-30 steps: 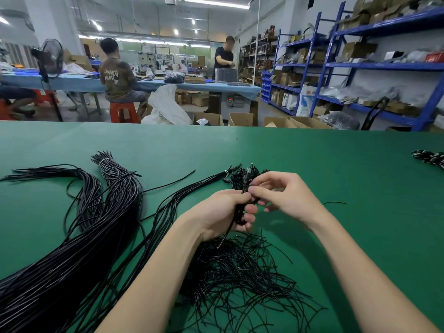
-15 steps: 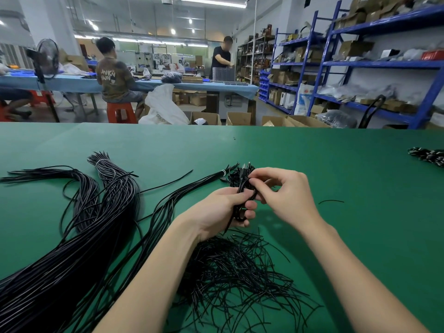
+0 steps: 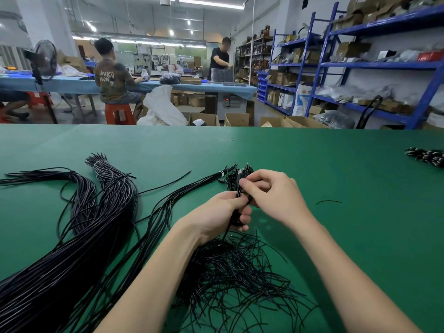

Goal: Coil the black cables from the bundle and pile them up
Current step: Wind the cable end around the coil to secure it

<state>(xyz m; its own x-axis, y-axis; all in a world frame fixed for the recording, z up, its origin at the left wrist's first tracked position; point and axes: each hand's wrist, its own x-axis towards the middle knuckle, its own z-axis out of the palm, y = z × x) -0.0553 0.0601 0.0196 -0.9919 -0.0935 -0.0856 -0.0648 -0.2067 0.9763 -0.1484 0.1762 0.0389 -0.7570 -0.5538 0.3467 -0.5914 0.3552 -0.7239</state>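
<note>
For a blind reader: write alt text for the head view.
Over a green table, the left hand grips a black cable while the right hand pinches its top. Long cable bundles lie left, a loose pile below.

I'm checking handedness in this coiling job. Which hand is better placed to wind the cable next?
Right hand: it pinches the cable above the left hand, which grips the coil as an anchor.

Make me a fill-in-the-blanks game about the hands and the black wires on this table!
1. The table top is colored ____.
2. The left hand grips a small coil of ____ cable.
3. The right hand pinches the cable just ____ the left hand.
4. The loose tangled pile lies ____ the two forearms.

Missing words: green; black; above; between
</note>
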